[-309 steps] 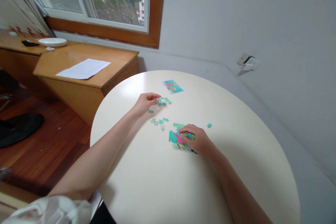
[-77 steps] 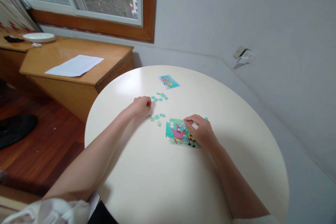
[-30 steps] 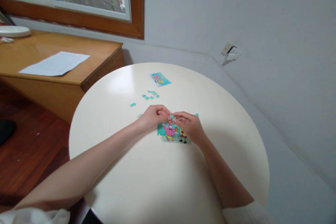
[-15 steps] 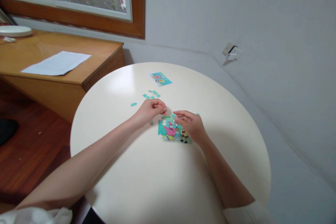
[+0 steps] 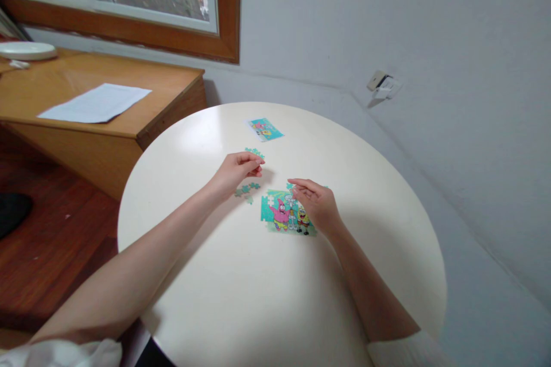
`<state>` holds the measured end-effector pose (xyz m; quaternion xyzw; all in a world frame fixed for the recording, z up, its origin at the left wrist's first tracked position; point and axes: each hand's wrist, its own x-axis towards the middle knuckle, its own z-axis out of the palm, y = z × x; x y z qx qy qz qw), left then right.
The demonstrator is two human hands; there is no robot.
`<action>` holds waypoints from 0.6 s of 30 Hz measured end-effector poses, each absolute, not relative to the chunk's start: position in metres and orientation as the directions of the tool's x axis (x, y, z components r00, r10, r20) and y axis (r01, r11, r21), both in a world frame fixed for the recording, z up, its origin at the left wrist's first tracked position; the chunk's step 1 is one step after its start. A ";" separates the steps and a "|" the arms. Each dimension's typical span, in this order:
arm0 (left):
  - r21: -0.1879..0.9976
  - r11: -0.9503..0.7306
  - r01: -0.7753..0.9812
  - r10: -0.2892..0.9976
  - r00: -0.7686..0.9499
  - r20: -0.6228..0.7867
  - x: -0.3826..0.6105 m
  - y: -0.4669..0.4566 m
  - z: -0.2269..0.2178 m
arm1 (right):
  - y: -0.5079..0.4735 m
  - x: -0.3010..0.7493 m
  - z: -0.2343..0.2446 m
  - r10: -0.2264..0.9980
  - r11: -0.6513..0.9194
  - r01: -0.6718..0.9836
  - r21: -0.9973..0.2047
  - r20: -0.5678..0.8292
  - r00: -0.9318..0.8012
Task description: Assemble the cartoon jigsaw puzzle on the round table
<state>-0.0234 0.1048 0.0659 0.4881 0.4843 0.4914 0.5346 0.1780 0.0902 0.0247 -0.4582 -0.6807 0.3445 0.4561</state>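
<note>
A partly built cartoon jigsaw puzzle [image 5: 279, 217] lies flat in the middle of the round cream table [image 5: 267, 298]. My right hand [image 5: 315, 202] rests on its upper right part, with the fingertips pinching a small teal puzzle piece [image 5: 290, 186] at the puzzle's top edge. My left hand [image 5: 236, 169] hovers to the left, thumb and fingers pinched together; I cannot make out what is in them, if anything. Loose teal pieces [image 5: 246, 189] lie just below that hand, and a few more pieces [image 5: 255, 152] lie beyond its fingertips.
A small picture card [image 5: 264, 129] lies at the table's far side. A wooden desk [image 5: 107, 126] with a white sheet [image 5: 97, 103] and a white plate [image 5: 28, 50] stands to the left under a window. The wall runs close along the right, with a socket [image 5: 383, 83].
The hands met above the puzzle a second ago and have since parted. My left hand drew back left and away; my right hand stayed at the puzzle's top edge.
</note>
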 end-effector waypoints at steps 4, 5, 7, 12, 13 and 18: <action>0.997 0.045 -0.060 0.998 0.044 -0.043 -0.026 0.106 0.067 | 0.090 0.177 0.024 0.944 0.325 0.297 -0.898 0.287 -0.165; 0.997 0.054 -0.059 0.997 0.049 -0.051 -0.026 0.106 0.067 | 0.090 0.177 0.024 0.946 0.316 0.289 -0.904 0.278 -0.166; 0.996 0.073 -0.051 0.995 0.065 -0.070 -0.027 0.106 0.068 | 0.090 0.177 0.024 0.952 0.295 0.266 -0.918 0.258 -0.166; 0.997 0.076 0.022 0.989 0.124 -0.078 -0.026 0.107 0.065 | 0.089 0.175 0.025 0.960 0.256 0.242 -0.936 0.215 -0.182; 0.997 0.071 0.044 0.988 0.135 -0.076 -0.026 0.107 0.064 | 0.088 0.174 0.025 0.960 0.252 0.242 -0.937 0.210 -0.185; 0.987 0.049 0.156 0.990 0.126 -0.069 -0.029 0.107 0.065 | 0.089 0.174 0.025 0.962 0.240 0.227 -0.944 0.200 -0.186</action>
